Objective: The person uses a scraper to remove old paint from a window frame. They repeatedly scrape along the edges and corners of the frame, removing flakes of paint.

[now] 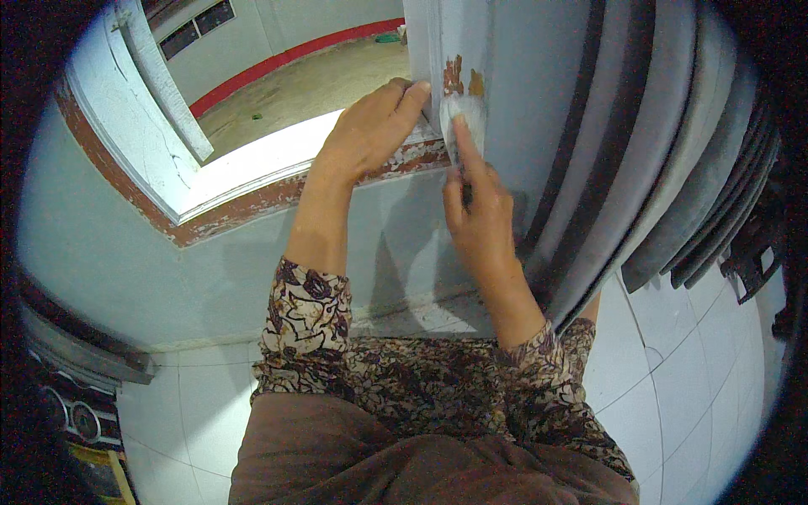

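Note:
My right hand (481, 202) is closed around a pale, flat-bladed tool, perhaps a scraper or putty knife (467, 117), with the index finger laid along it. The tool's wide end lies against the white door or window frame (423, 38), just below bare reddish-brown patches (453, 76) where the paint is gone. My left hand (379, 126) rests at the inner edge of the same upright, its fingertips on the frame and nothing seen in its grasp. The tool's handle is mostly hidden by my right fingers.
Flaking red-brown paint borders the white window sill (252, 180) on a pale wall (246, 265). Curved grey panels (669, 126) stand close on the right. White floor tiles (669, 353) show below, and a wooden bench or shelf edge (88, 353) is at lower left.

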